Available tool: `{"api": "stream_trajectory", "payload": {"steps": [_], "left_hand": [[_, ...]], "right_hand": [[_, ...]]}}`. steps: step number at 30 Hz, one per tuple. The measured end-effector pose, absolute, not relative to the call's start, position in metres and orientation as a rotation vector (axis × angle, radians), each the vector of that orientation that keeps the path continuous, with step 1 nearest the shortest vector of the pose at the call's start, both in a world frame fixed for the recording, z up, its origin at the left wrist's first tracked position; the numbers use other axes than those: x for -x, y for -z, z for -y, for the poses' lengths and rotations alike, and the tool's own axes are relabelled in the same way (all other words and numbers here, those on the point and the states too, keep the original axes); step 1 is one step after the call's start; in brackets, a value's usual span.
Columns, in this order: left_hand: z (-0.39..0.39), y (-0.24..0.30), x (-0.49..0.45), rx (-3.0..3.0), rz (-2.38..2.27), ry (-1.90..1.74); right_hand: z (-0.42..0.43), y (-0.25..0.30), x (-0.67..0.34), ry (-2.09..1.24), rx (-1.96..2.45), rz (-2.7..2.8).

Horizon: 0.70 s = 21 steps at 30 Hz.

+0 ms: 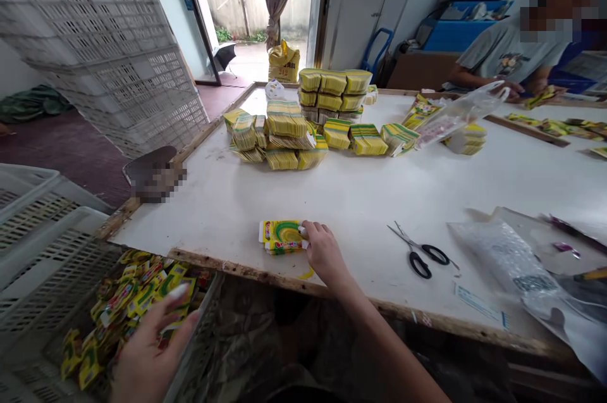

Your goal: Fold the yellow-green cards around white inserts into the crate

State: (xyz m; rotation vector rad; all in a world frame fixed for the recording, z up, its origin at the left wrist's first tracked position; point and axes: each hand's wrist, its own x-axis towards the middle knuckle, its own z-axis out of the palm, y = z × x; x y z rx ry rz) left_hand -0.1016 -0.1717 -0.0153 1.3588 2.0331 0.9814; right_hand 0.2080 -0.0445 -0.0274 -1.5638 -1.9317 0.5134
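My right hand (323, 252) is on the table near its front edge, its fingers closed around the right end of a small yellow-and-green printed carton (281, 236). White coverings show on its fingertips. The carton lies on its side, and its left end shows a white flap. My left hand (150, 343), slightly blurred, hovers over a white plastic crate (192, 362) below the table's left corner. Its thumb and fingers are apart, with nothing visible between them. Loose yellow packets (135, 295) fill the crate beneath it.
Bundled flat yellow cartons (287, 128) are stacked at the table's back. Scissors (420, 251) lie right of my hand, points away. Bubble wrap (512, 257) covers the right side. A person (509, 58) handles packets across the table. Tall white crates (109, 42) lean at left.
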Motion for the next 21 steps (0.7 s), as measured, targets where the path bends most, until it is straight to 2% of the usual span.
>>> {"api": "stream_trajectory", "payload": {"steps": [4,8,16,19,21], "left_hand": [[0.16,0.022,0.028,-1.417,-1.658,-1.046],[0.149,0.026,-0.015,-1.191,-1.393,-1.102],[0.133,-0.011,-0.048,-0.4,-0.859,-1.655],[0.123,-0.021,-0.049,-0.236,-0.797,-1.715],[0.119,-0.02,-0.05,-0.261,-0.921,-1.714]], "right_hand": [[0.046,0.025,-0.21,-0.526,1.531,1.877],[0.067,0.01,-0.206,-0.633,1.422,1.743],[0.142,-0.008,-0.15,-1.613,0.867,1.105],[0.147,-0.011,-0.141,-1.79,0.784,0.985],[0.145,-0.01,-0.142,-1.809,0.822,1.059]]}}
